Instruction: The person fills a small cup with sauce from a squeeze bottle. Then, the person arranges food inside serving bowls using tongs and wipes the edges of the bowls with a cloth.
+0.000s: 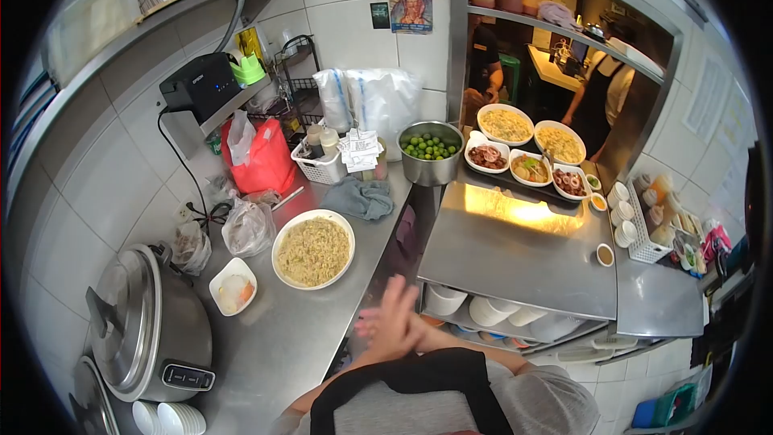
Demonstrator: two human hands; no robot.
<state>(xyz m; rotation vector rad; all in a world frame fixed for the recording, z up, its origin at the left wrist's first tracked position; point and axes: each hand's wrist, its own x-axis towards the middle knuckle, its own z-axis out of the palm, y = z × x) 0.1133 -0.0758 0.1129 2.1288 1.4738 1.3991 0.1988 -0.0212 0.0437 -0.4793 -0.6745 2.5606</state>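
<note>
My left hand [392, 329] and my right hand [419, 333] are pressed together in front of my body, beside the counter's edge. The left fingers stretch upward, and the right fingers show partly behind them, pointing left. I see nothing held; the space between the palms is hidden. Nearest on the left counter stands a large white bowl of fried rice [314, 251]. Beside it, a small white square bowl [233, 287] holds something pale and orange.
A rice cooker [181, 338] stands at left, by stacked white cups [181, 419]. Ahead are a steel pot of green limes [431, 163] and several filled dishes [530, 167] at the pass window. A sauce cup [605, 254] sits on the right counter. Two people stand beyond the window.
</note>
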